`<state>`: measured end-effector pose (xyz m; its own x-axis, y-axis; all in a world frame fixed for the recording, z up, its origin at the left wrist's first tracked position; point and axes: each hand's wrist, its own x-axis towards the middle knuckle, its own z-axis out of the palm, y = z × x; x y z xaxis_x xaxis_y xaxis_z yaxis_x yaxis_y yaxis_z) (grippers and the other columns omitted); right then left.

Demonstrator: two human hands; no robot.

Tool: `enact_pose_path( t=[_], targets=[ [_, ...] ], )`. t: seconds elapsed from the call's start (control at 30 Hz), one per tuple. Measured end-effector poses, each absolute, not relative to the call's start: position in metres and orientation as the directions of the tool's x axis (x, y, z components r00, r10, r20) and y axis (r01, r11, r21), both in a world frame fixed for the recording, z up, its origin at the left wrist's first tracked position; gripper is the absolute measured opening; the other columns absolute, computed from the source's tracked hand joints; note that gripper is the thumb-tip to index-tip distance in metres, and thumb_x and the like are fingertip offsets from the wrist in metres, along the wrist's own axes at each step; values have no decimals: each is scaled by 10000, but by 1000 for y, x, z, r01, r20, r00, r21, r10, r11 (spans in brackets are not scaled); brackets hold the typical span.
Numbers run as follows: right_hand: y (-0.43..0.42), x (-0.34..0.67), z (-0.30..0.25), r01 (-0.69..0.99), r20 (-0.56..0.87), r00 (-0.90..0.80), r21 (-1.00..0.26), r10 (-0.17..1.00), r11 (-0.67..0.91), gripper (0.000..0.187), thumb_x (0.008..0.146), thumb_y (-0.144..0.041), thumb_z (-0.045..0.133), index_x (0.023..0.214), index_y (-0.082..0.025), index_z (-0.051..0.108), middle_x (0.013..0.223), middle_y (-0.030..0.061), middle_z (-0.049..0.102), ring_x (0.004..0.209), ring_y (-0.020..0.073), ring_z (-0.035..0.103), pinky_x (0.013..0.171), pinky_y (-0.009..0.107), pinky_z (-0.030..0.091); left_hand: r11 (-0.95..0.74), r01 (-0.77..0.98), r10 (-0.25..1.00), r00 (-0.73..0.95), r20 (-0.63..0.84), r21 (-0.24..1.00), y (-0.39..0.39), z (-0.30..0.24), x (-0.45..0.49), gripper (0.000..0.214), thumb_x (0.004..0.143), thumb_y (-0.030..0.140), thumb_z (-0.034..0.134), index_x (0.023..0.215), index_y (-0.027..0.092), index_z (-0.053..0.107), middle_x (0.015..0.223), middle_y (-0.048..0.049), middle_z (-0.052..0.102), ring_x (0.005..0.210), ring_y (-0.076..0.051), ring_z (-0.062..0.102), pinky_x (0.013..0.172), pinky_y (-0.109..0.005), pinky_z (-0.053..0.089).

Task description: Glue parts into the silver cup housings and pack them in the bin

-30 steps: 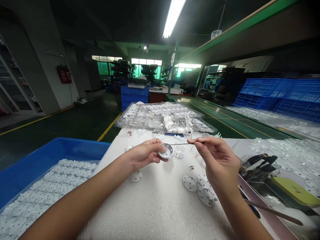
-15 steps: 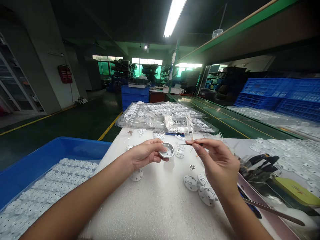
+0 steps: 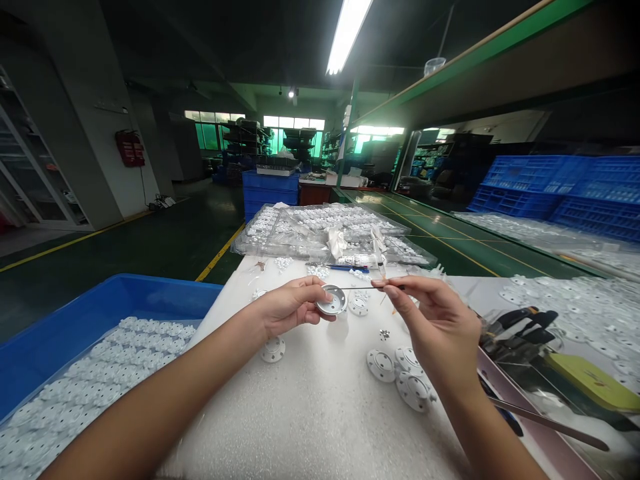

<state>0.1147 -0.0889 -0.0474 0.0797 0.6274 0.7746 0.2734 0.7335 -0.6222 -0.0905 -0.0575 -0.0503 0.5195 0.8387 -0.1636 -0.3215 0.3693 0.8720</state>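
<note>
Nearest the person, a sheet of white foam [image 3: 310, 407] covers the counter, its surface soft, pebbled and slightly shiny. To the left, a blue plastic bin [image 3: 115, 293] holds a heap of flat white discs [image 3: 95, 383], each round and pierced with small holes. More perforated discs [image 3: 395, 373] of the same kind lie loose on the foam just beside the right wrist, and one disc [image 3: 273, 349] lies under the left hand. At the right edge lie long metal tweezers [image 3: 547, 423], a yellow-green tin [image 3: 593, 381] and some black-handled tools [image 3: 520, 325].

Above the middle of the foam, the left hand [image 3: 287, 310] is closed around a small round cap [image 3: 331, 300], thumb and fingertips pinching its rim. The cap is shallow, grey-white and glossy, with its open face tilted toward the right. The right hand [image 3: 435, 327] pinches a thin dark pin [image 3: 357, 288] between thumb and forefinger, with its other fingers loosely curled. The pin runs level, and its tip meets the cap's upper rim.

This fine work probably goes best with both wrists steady, the cap gripped by its edge only, and the pin guided lightly and straight so it neither bends nor slips.

Farther back, clear plastic trays [image 3: 325, 233] full of small white parts are stacked at the counter's far end. Blue crates [image 3: 550, 187] stand at the right.
</note>
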Motion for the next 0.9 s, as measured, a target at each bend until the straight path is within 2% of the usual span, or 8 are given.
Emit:
enact_pose_path(
  t=[0.17,0.33,0.4,0.47,0.53,0.6,0.8,0.9],
  targets=[
    [-90,114,-47,279,771,84,-626,631,728,131,794,-219,687,920,-213,651,886,22,692,837,166,675,792,307,551,369,-318,836,524,-162,873,-57,-51,-92,185,731,94,673,830,126,519,815,-57,589,670,-146,660,420,-107,381],
    [-84,119,-34,112,757,261,-641,600,760,161,797,-277,677,914,-185,617,812,36,695,697,173,663,727,357,547,371,-327,830,537,-152,869,-56,-53,-94,208,716,100,690,813,131,509,796,-49,585,682,-147,658,397,-98,353],
    [-78,133,-28,189,792,343,-584,504,789,184,790,-277,682,924,-172,611,819,44,695,669,176,658,707,364,547,377,-335,823,548,-147,863,-56,-52,-94,216,711,102,695,797,138,499,783,-44,582,688,-148,658,381,-94,333],
    [-71,155,-26,408,841,402,-519,363,751,221,798,-284,669,967,-155,611,854,61,693,673,184,664,682,354,543,375,-331,824,547,-148,866,-56,-52,-95,223,710,104,700,802,141,500,791,-44,587,694,-144,656,375,-92,325],
    [-63,183,-27,671,883,407,-462,233,579,267,822,-313,635,1030,-145,615,887,79,693,716,197,677,675,325,529,374,-317,826,541,-157,872,-56,-52,-94,228,709,106,708,806,141,505,800,-45,591,706,-139,655,376,-88,324],
    [-57,208,-31,830,903,374,-427,210,358,281,851,-326,587,1066,-147,618,889,83,698,740,201,683,682,291,509,378,-301,825,539,-170,876,-57,-52,-94,230,711,109,713,812,142,509,789,-41,590,717,-139,656,378,-87,323],
    [-47,234,-40,907,803,411,-407,431,-107,242,852,-307,559,1051,-194,638,796,57,703,722,204,662,700,280,438,380,-276,811,558,-175,883,-60,-52,-91,222,727,114,701,816,136,499,802,-53,601,682,-136,654,388,-99,327],
    [-47,231,-40,897,748,441,-389,496,-210,253,857,-347,546,1053,-216,639,791,71,695,732,212,635,664,281,401,381,-272,811,558,-178,884,-61,-52,-91,214,737,107,693,833,137,504,794,-48,597,691,-135,653,388,-98,321]
  ],
)
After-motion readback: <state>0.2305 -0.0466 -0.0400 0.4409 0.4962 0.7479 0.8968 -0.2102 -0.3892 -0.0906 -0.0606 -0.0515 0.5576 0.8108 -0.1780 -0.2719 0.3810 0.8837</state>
